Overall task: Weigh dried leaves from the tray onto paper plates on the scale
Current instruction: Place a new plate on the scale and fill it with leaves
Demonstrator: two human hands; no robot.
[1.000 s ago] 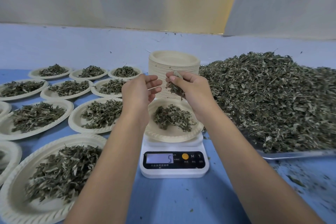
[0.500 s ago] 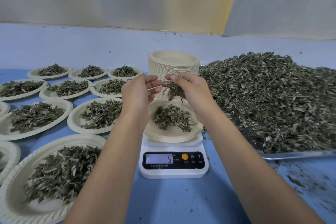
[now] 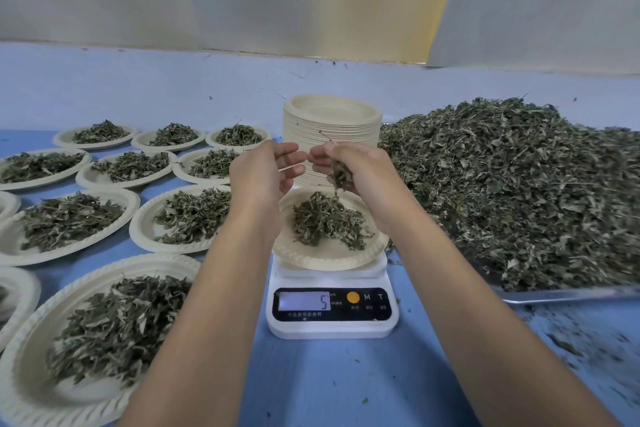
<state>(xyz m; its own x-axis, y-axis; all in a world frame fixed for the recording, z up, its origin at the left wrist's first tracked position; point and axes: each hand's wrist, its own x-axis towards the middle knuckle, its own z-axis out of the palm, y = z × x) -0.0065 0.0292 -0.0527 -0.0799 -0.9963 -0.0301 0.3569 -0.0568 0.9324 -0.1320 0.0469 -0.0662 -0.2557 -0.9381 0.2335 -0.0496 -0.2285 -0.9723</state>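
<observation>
White scale [image 3: 331, 312] reading 5, plate [image 3: 329, 255] with leaves [image 3: 325, 222] on it, right hand [image 3: 360, 173] above the scale pinching a clump [image 3: 341, 177], left hand [image 3: 263, 172] beside with fingers relaxed, tray [image 3: 568, 294] right of the scale

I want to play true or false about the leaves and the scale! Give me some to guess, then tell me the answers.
1. The scale shows the number 5. True.
2. The left hand holds leaves. False: it is open and empty; the right hand pinches a clump of leaves.
3. The plate on the scale is empty. False: a small pile of leaves lies on it.
4. A tall stack of plates stands behind the scale. True.
5. The big heap of leaves is on the person's left. False: it lies on the tray at the right; filled plates are at the left.
</observation>
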